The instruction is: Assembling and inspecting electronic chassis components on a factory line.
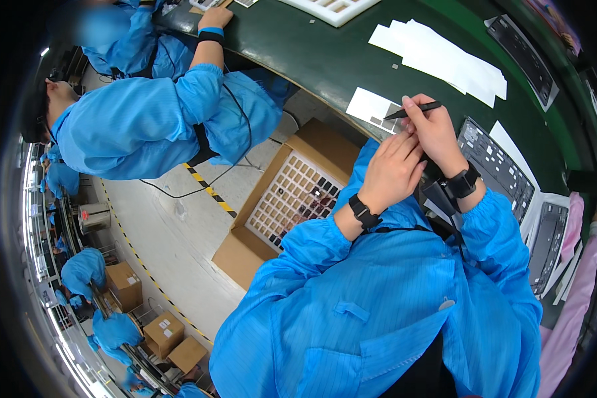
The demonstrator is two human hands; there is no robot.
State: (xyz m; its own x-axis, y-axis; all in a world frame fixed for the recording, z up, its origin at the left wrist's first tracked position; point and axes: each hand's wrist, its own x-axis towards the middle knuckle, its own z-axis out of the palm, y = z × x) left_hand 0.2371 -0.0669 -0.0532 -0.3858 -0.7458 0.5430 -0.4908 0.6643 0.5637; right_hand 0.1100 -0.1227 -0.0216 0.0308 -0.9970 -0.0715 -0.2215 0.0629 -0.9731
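In my right hand [433, 126] is a slim black pen-shaped tool [414, 110], pinched between thumb and fingers. Its pointed tip is over a white card [371, 107] with small dark grey squares at its right end, lying by the table's near edge. My left hand [395, 169] rests against the heel of the right one, back upward, its fingers stretched out and holding nothing that shows. Part of the card's near right corner is hidden behind my hands. Black bands sit on both of my wrists.
White sheets [438, 60] lie fanned on the green table [298, 50]. Black keyboard-like panels [494, 156] stand at the right. Below the table edge, a cardboard box [245, 255] holds a white gridded tray [288, 199]. A co-worker in blue [132, 126] sits at the left.
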